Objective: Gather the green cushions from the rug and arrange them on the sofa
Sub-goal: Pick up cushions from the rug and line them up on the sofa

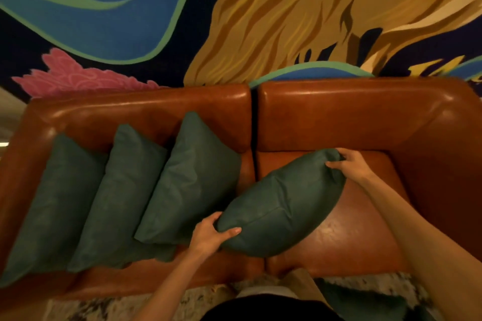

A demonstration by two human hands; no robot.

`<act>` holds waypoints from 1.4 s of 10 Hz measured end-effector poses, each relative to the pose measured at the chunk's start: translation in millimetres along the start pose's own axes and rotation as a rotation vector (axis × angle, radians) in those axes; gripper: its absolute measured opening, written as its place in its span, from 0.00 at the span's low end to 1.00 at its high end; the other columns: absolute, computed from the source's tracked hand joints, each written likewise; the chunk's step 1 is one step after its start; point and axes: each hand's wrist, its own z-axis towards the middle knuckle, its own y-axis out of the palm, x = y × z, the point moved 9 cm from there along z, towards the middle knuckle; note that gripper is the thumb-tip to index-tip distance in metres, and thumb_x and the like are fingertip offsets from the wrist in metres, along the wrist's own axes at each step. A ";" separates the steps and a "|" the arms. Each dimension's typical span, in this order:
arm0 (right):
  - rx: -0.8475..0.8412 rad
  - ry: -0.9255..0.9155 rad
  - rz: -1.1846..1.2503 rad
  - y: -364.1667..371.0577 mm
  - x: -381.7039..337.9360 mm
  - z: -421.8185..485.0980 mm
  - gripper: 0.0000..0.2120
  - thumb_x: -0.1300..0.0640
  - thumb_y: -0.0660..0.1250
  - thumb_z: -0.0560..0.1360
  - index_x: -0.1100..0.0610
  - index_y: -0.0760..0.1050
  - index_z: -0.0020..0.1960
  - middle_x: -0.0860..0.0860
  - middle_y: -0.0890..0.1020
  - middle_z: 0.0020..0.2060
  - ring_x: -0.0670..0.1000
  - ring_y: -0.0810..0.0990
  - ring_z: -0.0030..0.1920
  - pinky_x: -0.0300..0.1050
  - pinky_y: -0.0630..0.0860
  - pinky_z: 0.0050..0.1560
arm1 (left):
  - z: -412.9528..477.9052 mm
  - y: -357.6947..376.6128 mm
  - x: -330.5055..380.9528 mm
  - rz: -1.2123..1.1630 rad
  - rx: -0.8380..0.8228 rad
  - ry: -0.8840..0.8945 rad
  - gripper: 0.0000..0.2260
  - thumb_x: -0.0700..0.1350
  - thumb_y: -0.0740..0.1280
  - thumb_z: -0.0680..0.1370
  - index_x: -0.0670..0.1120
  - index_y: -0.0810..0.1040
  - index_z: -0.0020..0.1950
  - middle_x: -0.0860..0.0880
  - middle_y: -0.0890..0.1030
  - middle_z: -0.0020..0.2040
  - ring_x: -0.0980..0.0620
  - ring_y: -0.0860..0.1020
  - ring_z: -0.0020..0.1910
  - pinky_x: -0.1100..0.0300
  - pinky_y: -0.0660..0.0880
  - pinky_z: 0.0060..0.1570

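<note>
We hold the fourth green cushion (281,206) tilted over the leather sofa's (365,112) right seat, left grip (210,237) clasping its near corner and right grip (350,164) its far one, and judge it next needs standing beside the three propped cushions (130,190), with perhaps a fifth cushion (365,302) on the rug (130,307).

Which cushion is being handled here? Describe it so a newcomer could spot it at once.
Find the brown leather sofa below the painted wall. Over its right seat is one green cushion, tilted diagonally. Unlike the three green cushions propped in a row on the left seat, it is gripped at opposite ends by the left hand and right hand.
</note>
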 end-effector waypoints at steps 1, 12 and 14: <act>-0.069 0.011 -0.038 -8.9 -1.6 51.8 0.21 0.64 0.75 0.70 0.64 0.77 0.62 0.58 0.82 0.55 0.57 0.81 0.54 0.56 0.77 0.58 | 1.7 22.4 14.9 -0.052 0.007 -0.031 0.36 0.78 0.67 0.53 0.57 0.79 0.53 0.59 0.84 0.47 0.64 0.80 0.47 0.66 0.76 0.48; -0.347 -0.323 -0.462 181.1 -85.5 118.1 0.42 0.59 0.68 0.73 0.53 0.48 0.80 0.58 0.56 0.77 0.60 0.62 0.75 0.48 0.61 0.74 | 62.8 -6.5 -73.8 -0.202 0.244 -0.509 0.35 0.69 0.70 0.62 0.47 0.75 0.60 0.42 0.80 0.52 0.43 0.82 0.47 0.47 0.81 0.47; -0.380 -0.236 -0.455 192.3 -3.9 62.7 0.42 0.57 0.68 0.76 0.56 0.45 0.80 0.57 0.55 0.78 0.55 0.61 0.76 0.40 0.57 0.73 | 80.2 -5.5 -87.0 -0.098 0.109 -0.487 0.40 0.73 0.66 0.61 0.48 0.70 0.63 0.42 0.81 0.53 0.43 0.83 0.44 0.48 0.79 0.51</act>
